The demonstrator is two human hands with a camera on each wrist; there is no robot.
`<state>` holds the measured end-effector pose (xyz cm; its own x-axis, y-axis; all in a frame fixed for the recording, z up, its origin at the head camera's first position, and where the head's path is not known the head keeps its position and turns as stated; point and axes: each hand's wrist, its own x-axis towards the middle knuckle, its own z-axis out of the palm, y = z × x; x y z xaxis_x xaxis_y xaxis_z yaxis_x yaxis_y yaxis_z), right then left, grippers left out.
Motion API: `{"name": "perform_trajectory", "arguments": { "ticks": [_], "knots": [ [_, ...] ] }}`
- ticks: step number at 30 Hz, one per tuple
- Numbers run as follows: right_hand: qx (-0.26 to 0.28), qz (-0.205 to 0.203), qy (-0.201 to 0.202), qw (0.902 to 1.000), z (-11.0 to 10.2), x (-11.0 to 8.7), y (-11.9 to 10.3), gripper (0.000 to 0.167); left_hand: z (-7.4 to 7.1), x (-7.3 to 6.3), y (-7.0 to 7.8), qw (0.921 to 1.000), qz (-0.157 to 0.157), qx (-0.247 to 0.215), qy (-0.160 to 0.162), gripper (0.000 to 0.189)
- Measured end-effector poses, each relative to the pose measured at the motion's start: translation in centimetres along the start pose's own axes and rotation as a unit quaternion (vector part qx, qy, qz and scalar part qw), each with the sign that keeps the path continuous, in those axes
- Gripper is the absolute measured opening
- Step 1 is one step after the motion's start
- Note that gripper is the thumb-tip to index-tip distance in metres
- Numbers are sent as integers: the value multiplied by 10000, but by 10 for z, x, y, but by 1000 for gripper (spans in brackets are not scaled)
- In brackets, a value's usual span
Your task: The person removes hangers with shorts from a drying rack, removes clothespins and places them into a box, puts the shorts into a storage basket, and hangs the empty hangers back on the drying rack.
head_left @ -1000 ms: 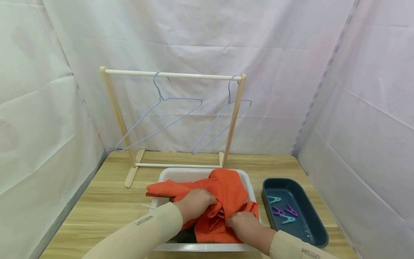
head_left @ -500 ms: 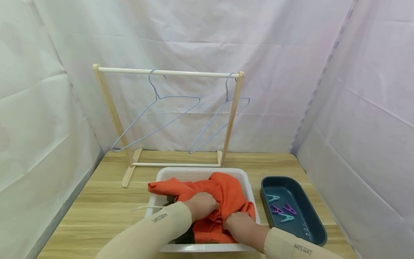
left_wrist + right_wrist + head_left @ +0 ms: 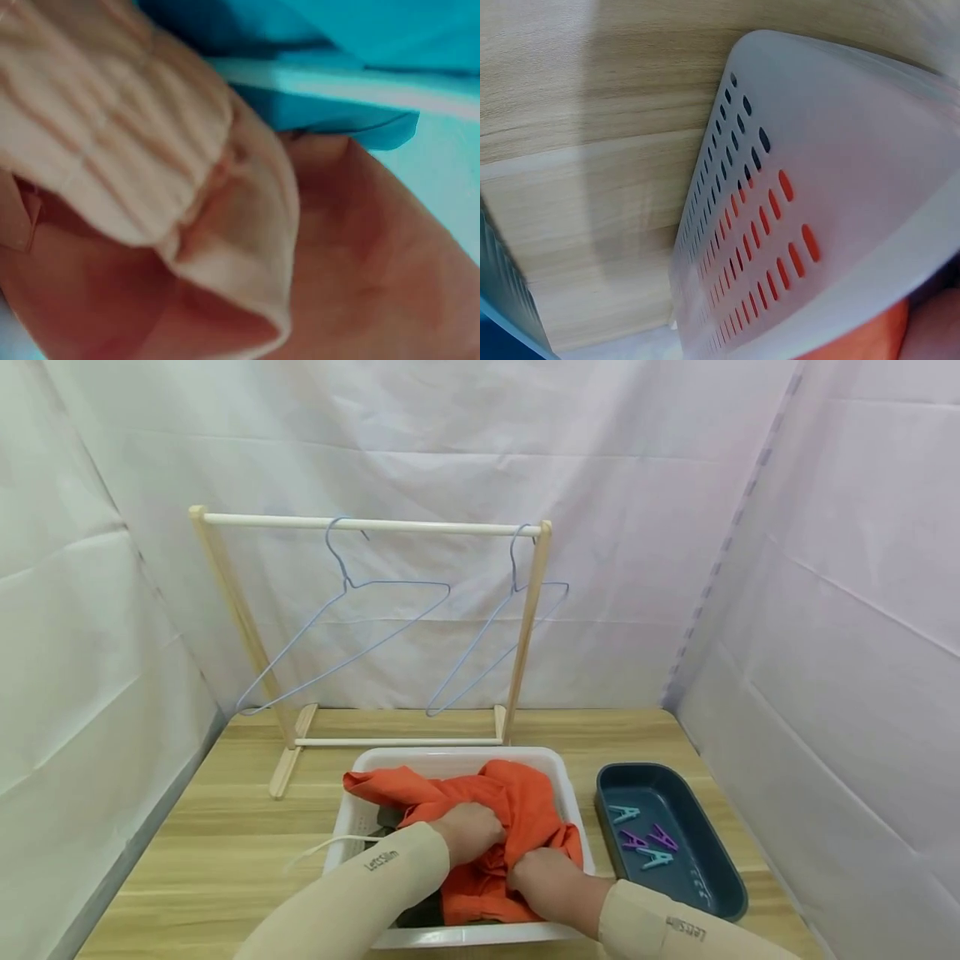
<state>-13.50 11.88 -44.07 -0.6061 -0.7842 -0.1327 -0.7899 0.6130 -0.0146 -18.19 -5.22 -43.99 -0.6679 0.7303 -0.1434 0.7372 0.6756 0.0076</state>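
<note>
In the head view a crumpled orange garment (image 3: 528,802) lies bunched in a white slotted basket (image 3: 450,935), one end spread toward the basket's left rim. My left hand (image 3: 471,832) grips its middle, the fingertips hidden in the folds. To the right and nearer, my right hand (image 3: 546,883) grips another bunch of it with curled fingers. Dark cloth (image 3: 422,913) shows beneath the garment, and a pale cord (image 3: 337,842) hangs over the left rim. The right wrist view has the basket's side wall (image 3: 840,150), orange fabric showing through its slots. Blur and odd colours obscure the left wrist view.
Behind the basket stands a wooden rack (image 3: 247,618), two blue wire hangers (image 3: 352,653) (image 3: 468,652) on its top bar. Right of the basket, a dark blue tray (image 3: 701,827) holds several teal and purple clothespins (image 3: 624,814). White cloth walls surround the wooden table (image 3: 202,852).
The head view has turned slightly right, so the scene sits further left. The orange garment's left end has sunk a little toward the basket. Both hands keep their grip on the garment.
</note>
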Motion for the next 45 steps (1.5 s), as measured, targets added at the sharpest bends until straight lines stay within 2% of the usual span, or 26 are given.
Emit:
{"name": "perform_trajectory", "arguments": {
  "ticks": [5, 11, 16, 20, 25, 28, 31, 37, 41, 43, 45],
  "knots": [
    [36, 75, 4, 10000, -4, 0, -1, 23, -2, -3, 0, 9995, -27, 286, 112, 18],
    [377, 155, 253, 9988, -15, -5, -3, 19, -5, -11, 0, 9960, -212, 618, 604, 14],
    [822, 225, 495, 9951, -28, -11, -1, 10, -12, -20, -3, 9908, -592, 619, 1050, 16],
    [1062, 376, 738, 9909, -36, -16, 2, 9, -18, -28, -5, 9857, -939, 478, 1318, 7],
    [1211, 535, 958, 9865, -42, -22, 6, 13, -25, -40, -11, 9760, -1127, 254, 1847, 9],
    [1215, 527, 1122, 9848, -43, -25, 7, 14, -28, -49, -16, 9668, -1150, 183, 2276, 11],
    [1259, 552, 1294, 9820, -43, -26, 7, 13, -28, -58, -23, 9554, -1302, 137, 2645, 8],
    [1311, 952, 1504, 9753, -47, -31, 7, 11, -30, -80, -41, 9384, -1976, 24, 2835, 11],
    [1256, 1197, 1666, 9706, -48, -33, 11, 10, -33, -97, -50, 9267, -2303, -26, 2970, 12],
    [1238, 1300, 1705, 9689, -48, -35, 12, 11, -34, -104, -53, 9243, -2515, -111, 2868, 11],
    [1227, 1421, 1705, 9673, -48, -36, 14, 12, -34, -109, -55, 9261, -2622, -215, 2703, 12]
  ]
}}
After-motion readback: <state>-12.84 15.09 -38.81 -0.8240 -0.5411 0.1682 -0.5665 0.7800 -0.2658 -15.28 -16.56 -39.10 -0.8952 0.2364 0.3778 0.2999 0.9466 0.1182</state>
